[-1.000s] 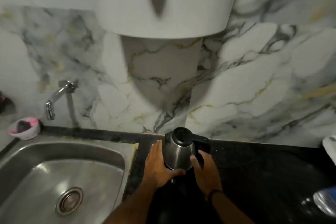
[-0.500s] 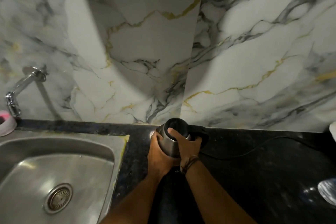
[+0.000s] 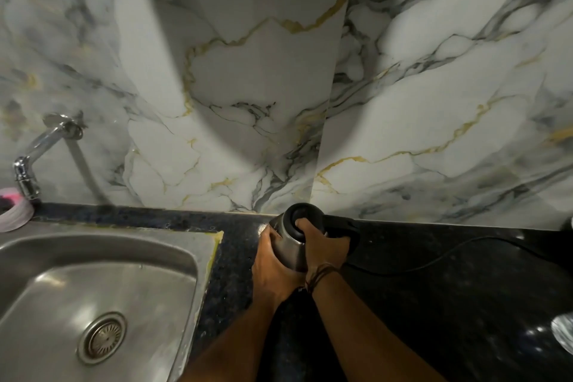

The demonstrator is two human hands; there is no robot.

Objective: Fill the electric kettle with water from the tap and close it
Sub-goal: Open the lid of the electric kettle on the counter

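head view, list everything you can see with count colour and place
kettle: 1, steel with black lid and handle, on the counter right of the sink, lid on
cord: 1, black, running right from the kettle across the counter
tap: 1, chrome, on the wall at left above the sink, no water running
sink: 1, steel, lower left, drain in its floor
counter: 1, black speckled, right of and behind the sink
wall: marble-look white with grey and gold veins, behind everything
bowl: 1, pale with pink inside, far left edge by the tap
shiny object: 1, silvery, right edge, cut off, cannot tell what
left hand: around the kettle body
right hand: fingers on the lid, dark wrist band
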